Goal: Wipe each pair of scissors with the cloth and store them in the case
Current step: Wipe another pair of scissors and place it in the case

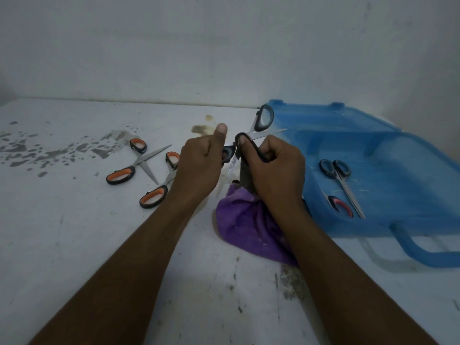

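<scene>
Left grip: the left hand [199,158] was curled round a handle of the opened grey scissors [263,118], held above the tabletop [99,245].
Right grip: the right hand [276,168] was pinched on the cloth [246,220], folded over a blade.
Wiping: the cloth was probably best drawn from pivot to tip, away from the edge.
Case: the case [373,150] lay open, just to the right.

Bare utility or work room, exact kind unclear: stained, paint-flecked white table [74,232]; scuffed plain white wall [174,46].

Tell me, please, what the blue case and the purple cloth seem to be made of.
The blue case looks like translucent, smooth plastic: light passes through its walls. The purple cloth seems a soft, matt fabric, perhaps microfibre: fuzzy nap, loose folds.
</scene>
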